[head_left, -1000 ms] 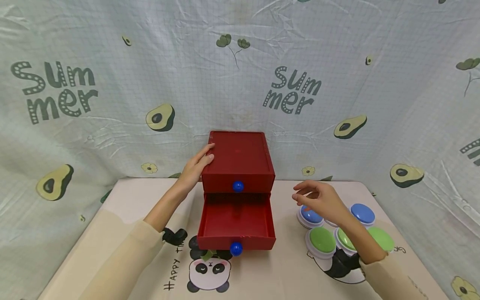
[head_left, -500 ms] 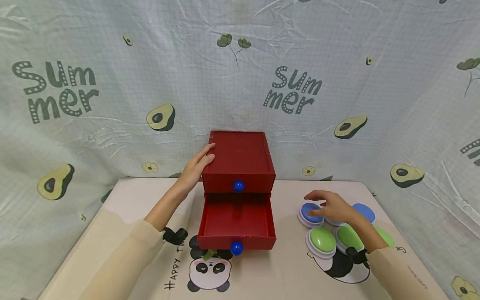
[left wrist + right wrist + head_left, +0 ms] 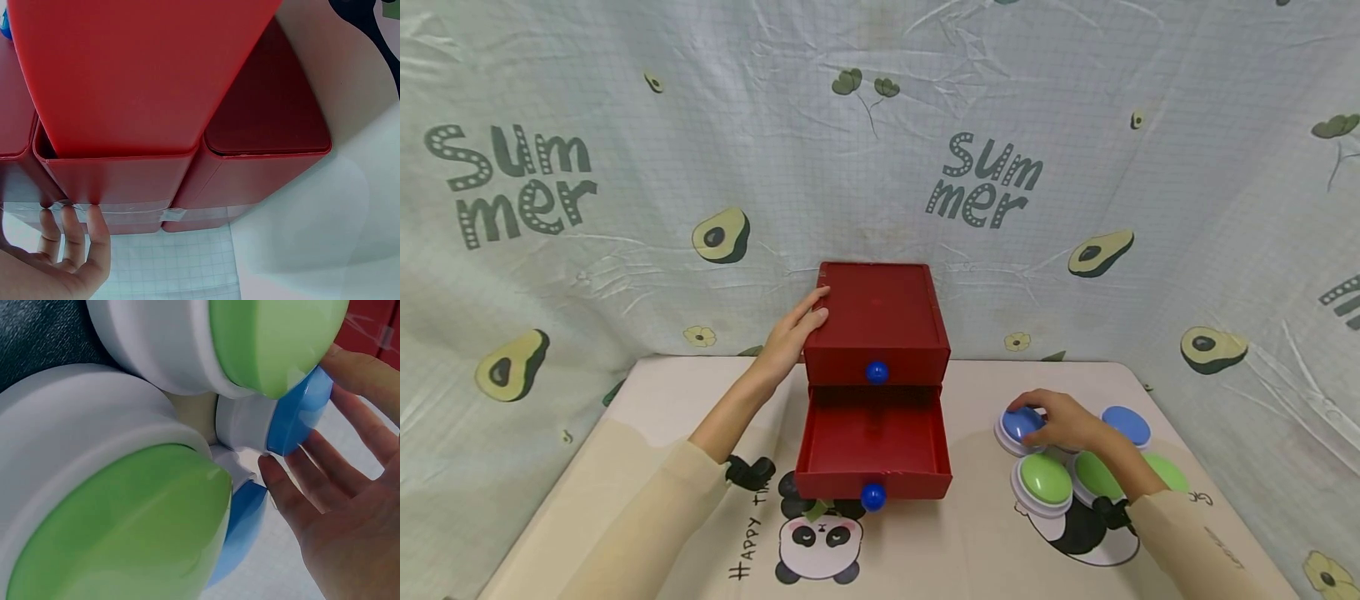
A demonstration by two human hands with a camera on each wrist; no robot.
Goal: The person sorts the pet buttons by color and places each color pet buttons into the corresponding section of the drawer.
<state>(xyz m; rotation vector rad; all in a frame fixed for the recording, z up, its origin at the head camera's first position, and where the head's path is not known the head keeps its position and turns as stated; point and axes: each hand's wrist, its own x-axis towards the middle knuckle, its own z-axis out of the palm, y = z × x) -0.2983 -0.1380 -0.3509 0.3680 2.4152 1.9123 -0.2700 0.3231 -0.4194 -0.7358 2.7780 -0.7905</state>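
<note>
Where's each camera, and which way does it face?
Head: worn there, facing forward and down at the table; left hand, right hand and sleeves show.
Left wrist: worn there, facing the red drawer unit; the left hand shows.
Right wrist: worn there, facing the domed buttons; the right hand shows.
Head and right wrist share the domed buttons.

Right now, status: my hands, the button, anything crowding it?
Left hand against red drawer unit; drawer pulled open. Right hand curled around leftmost blue dome button. Leftmost green dome button close in front.
</note>
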